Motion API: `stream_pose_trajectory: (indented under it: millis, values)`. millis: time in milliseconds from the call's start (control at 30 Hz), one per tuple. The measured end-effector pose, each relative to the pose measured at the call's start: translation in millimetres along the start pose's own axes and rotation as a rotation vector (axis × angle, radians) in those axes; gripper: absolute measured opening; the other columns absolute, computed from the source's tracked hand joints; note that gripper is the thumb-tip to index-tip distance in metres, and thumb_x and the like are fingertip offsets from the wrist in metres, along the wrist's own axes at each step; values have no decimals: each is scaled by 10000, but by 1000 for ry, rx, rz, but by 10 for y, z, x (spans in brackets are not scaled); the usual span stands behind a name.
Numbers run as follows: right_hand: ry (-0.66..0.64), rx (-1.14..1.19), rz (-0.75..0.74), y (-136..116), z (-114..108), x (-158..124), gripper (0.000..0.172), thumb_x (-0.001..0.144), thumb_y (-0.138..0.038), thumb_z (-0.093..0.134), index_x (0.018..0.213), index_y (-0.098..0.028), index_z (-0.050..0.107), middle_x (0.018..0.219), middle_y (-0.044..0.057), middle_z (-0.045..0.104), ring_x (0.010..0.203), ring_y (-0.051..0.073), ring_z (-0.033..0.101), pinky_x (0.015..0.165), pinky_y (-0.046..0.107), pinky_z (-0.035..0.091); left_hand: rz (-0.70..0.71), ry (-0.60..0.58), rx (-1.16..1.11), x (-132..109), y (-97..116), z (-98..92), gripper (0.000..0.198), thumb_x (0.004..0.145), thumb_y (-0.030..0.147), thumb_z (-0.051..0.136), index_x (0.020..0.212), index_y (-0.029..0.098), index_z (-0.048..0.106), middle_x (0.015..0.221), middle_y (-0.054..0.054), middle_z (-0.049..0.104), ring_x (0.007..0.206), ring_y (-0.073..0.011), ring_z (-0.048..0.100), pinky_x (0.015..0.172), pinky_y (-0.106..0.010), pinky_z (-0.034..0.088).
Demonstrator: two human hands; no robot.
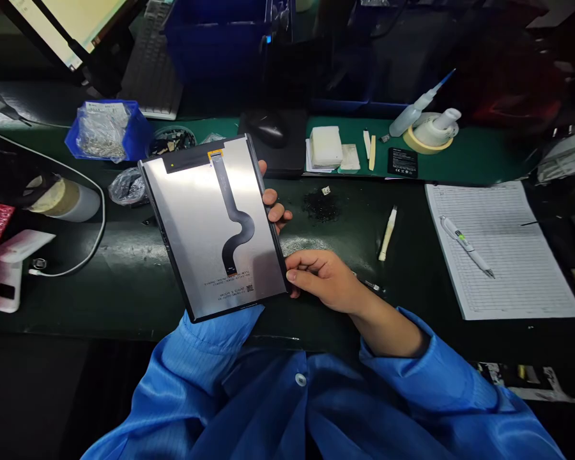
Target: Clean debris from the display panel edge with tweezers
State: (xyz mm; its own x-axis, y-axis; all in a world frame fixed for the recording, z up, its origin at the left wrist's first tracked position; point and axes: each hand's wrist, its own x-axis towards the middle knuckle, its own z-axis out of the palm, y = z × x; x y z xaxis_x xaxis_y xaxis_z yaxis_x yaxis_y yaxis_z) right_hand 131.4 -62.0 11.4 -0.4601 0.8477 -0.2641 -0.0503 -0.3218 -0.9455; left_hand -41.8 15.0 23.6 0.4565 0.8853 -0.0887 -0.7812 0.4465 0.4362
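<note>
I hold a silvery display panel [191,236] with a black frame, back side up and tilted, above the dark mat. A black flex ribbon [234,217] snakes down its back. My left hand [274,206] is under the panel, mostly hidden; only its fingertips curl round the right edge. My right hand [323,278] pinches the lower right edge, thumb against the frame. Both arms wear blue sleeves.
A cream spudger [388,232] and a pile of black debris [320,206] lie right of the panel. A lined form [508,268] with a pen [466,245] lies at the right. A blue parts bin [106,130], tape roll [57,197], white foam block [325,146], squeeze bottle [412,115] and white device [7,271] surround the mat.
</note>
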Motion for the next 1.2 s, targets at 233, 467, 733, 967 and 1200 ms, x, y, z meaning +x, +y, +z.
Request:
stream_pose_trajectory:
  millis: [233,467,733,967,1200]
  values:
    - [97,-37,-52,-2,6,17,337,860,-505,721,805,-177,670,616,-11,630,548,130,608,532,254,478,-24,-130,-44,-4,-44,-61,736,920,765,230,1283,222,569,884,-35,576,753,-156,595,772,-338,527]
    - [250,-73,-121,-8,-15,47,258,864,-406,677,721,-198,626,600,-33,571,516,116,544,500,254,438,-85,-126,-52,-5,-187,-43,755,955,709,130,1313,210,570,949,-66,583,809,-200,609,719,-356,555]
    - [243,17,-33,-13,-1,64,85,759,-245,652,816,-185,667,604,-56,553,519,88,456,501,235,363,-39,185,124,-6,-87,296,676,1006,565,41,1381,257,513,730,-25,526,596,-153,541,633,-316,495]
    - [165,71,-47,-37,6,46,173,745,-202,671,907,-179,726,880,28,741,741,126,641,675,264,514,18,-26,52,14,-37,-136,657,846,713,404,1305,264,542,920,-39,590,774,-187,593,811,-386,537]
    - [127,141,-81,-18,-2,50,232,729,-150,655,942,-190,739,879,18,754,812,137,685,732,272,553,11,110,105,5,26,85,508,903,651,400,1181,258,562,779,-14,538,663,-151,532,869,-397,518]
